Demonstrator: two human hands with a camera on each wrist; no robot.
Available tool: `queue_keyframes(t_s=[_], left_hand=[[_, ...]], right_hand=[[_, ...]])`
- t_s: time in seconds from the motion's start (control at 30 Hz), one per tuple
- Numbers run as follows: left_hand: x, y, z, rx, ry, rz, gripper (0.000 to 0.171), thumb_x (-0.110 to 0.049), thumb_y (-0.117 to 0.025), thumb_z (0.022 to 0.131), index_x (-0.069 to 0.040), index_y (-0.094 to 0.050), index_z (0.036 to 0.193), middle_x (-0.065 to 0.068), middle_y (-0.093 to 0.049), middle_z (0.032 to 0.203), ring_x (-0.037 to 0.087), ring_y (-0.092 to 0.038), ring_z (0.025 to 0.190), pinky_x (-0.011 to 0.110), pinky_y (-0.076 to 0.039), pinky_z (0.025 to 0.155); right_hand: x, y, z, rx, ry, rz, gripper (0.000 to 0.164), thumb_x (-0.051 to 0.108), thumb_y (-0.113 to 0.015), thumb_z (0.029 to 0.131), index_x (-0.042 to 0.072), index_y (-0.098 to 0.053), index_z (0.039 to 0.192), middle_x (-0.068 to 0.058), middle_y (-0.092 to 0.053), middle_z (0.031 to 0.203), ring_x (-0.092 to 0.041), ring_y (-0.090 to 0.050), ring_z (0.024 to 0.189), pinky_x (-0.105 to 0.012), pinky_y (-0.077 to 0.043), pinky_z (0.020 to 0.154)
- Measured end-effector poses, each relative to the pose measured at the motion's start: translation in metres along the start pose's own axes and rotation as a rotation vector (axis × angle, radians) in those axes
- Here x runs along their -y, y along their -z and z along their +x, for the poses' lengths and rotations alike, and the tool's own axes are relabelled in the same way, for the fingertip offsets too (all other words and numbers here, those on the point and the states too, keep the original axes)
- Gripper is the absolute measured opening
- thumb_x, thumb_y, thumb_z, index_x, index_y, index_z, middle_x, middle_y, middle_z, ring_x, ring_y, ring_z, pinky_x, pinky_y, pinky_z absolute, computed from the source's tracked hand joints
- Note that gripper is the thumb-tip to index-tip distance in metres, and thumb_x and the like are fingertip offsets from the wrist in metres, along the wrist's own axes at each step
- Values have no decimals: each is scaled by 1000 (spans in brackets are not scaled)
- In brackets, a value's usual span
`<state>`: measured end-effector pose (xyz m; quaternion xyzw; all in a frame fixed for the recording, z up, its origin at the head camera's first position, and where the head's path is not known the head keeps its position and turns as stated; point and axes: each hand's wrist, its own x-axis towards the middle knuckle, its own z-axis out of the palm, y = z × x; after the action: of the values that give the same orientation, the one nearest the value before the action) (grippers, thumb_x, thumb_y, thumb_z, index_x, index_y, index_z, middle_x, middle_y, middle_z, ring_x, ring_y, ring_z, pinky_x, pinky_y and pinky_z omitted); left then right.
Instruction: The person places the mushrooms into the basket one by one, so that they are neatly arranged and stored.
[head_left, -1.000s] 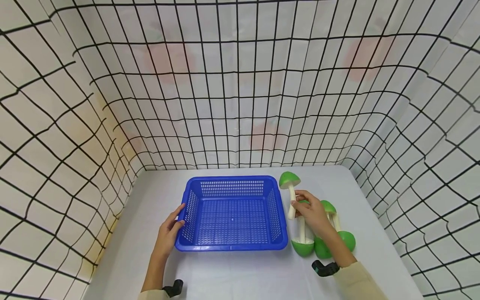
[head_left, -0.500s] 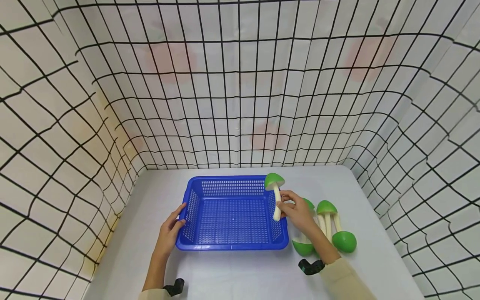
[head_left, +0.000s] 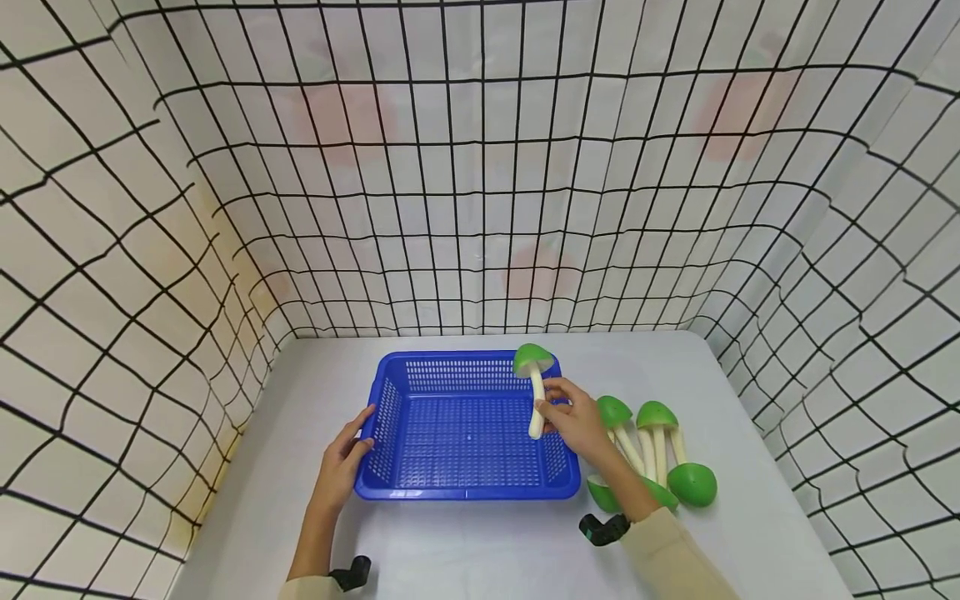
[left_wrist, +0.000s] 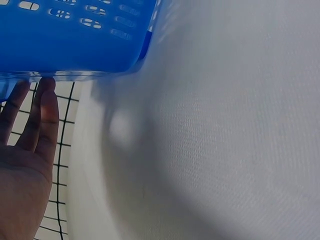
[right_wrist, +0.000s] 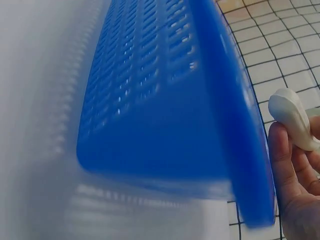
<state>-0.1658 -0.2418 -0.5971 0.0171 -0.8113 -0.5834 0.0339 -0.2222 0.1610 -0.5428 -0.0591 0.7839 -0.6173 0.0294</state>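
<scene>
Near right, green-capped toy mushrooms (head_left: 661, 454) lie beside the blue plastic basket (head_left: 465, 494). Your left hand (head_left: 339, 472), fingers extended, touches its left rim. Over its right side, your right hand (head_left: 577, 422) pinches another mushroom (head_left: 537, 383) by the stem, cap toward the far rim; a slack pinch could let it twist or drop.

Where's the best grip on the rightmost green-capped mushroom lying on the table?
Probably its rounded cap, from above and the person's right: bare table shows on that side, while its stem lies close beside neighbouring stems.
</scene>
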Motion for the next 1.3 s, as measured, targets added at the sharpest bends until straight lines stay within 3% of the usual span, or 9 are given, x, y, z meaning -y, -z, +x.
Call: queue_keyframes(t_s=[0.1,0.23,0.3,0.37,0.53,0.73,0.87,1.1,1.3], left_hand=[[-4,0,-3,-11,-1,20,49,-16,-52,107,-25,-48,155,13,-49,157,41,-61,126,48,-55,100],[-28,1,-11,-14,13,32,50,-12,-52,107,-18,-47,156,18,-49,156,43,-62,124,51,-55,100],[-32,-1,-12,-15,30,26,50,-10,-51,106,-15,-46,156,20,-47,157,45,-61,124,57,-54,101],[-23,-2,-9,-24,28,20,50,-11,-52,106,-18,-47,156,18,-48,157,44,-61,124,55,-54,101],[-1,-2,-2,-14,36,15,51,-15,-52,107,-27,-47,156,15,-45,161,46,-59,129,57,-53,102],[-6,3,-3,5,51,15,53,-15,-52,105,-29,-47,156,19,-38,164,54,-55,132,64,-52,100],[-6,2,-1,-8,49,10,52,-14,-53,105,-28,-48,155,18,-40,163,53,-56,131,63,-53,100],[-4,-1,-2,-28,40,5,51,-14,-53,105,-28,-49,154,17,-43,162,51,-58,129,61,-55,98],[-5,-5,-1,-33,21,11,51,-13,-52,105,-26,-50,154,17,-44,161,49,-58,131,60,-54,101]], right_hand=[[2,-7,2,28,17,-6,40,16,-69,100,4,-59,136,-20,-60,112,-19,-73,74,-45,-64,69],[4,-17,7,53,22,1,38,17,-70,99,7,-59,135,-19,-61,112,-23,-74,75,-46,-64,69],[4,-23,9,56,23,3,38,16,-70,99,7,-60,135,-20,-62,111,-24,-75,74,-48,-64,69],[4,-29,10,50,20,0,37,15,-70,99,8,-60,134,-19,-62,109,-23,-74,73,-53,-62,71],[7,-45,13,40,15,-6,36,12,-71,97,7,-61,132,-16,-64,107,-19,-73,67,-52,-63,68],[10,-64,15,48,2,11,36,10,-71,97,5,-61,131,-16,-63,105,-17,-72,67,-56,-62,70],[10,-74,17,56,-11,6,36,11,-71,97,5,-61,131,-15,-63,106,-16,-71,67,-50,-63,67],[7,-88,18,64,-53,14,33,10,-71,96,8,-62,128,-14,-64,103,-16,-72,69,-58,-62,71],[1,-97,19,73,-57,31,33,10,-71,96,5,-60,127,-15,-64,102,-15,-71,66,-57,-62,70]])
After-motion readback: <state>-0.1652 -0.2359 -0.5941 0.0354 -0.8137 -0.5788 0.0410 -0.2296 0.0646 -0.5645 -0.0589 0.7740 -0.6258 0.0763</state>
